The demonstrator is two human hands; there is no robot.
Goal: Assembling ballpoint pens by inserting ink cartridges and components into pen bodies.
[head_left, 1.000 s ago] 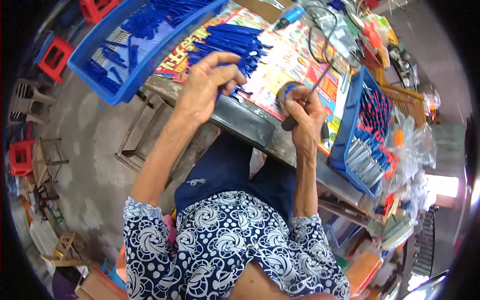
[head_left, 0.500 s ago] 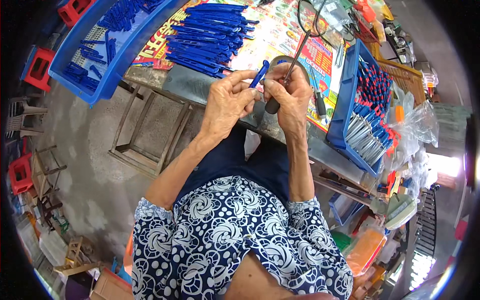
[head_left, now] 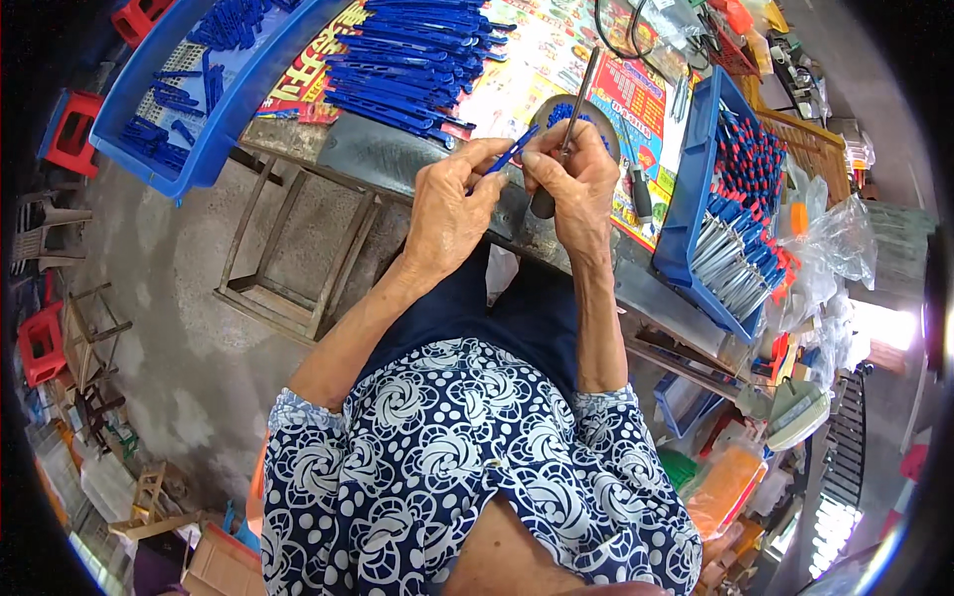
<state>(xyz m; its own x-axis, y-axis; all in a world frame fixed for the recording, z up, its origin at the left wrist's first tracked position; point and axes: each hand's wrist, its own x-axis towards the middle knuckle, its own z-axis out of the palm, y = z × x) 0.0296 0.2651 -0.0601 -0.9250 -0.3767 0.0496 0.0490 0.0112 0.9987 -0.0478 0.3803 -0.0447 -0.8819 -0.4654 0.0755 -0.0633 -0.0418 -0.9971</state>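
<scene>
My left hand (head_left: 447, 211) pinches a slim blue plastic strip (head_left: 517, 147) between thumb and fingers, its free end slanting up to the right. Close beside it, my right hand (head_left: 578, 189) is closed round a screwdriver (head_left: 588, 83). The screwdriver's thin metal shaft points up and away, and its dark handle sticks out below the palm. Whether the right fingertips also pinch something small cannot be made out. Just behind the right hand stands a round dish (head_left: 543, 113) with small blue pieces, partly hidden by the fingers. A large pile of blue plastic strips (head_left: 412, 70) lies beyond my left hand.
Printed paper (head_left: 517, 74) covers the table. Another dark-handled tool (head_left: 640, 195) lies right of my right hand. A blue tray (head_left: 211, 164) of blue parts stands left; another tray (head_left: 686, 214) holds red, blue and metal pieces at right. A wooden stool (head_left: 328, 263) stands below the table edge.
The blue strip in my left hand has tipped from steep to a flatter slant. My left fingers have shifted their grip. More of the dish shows behind my right hand.
</scene>
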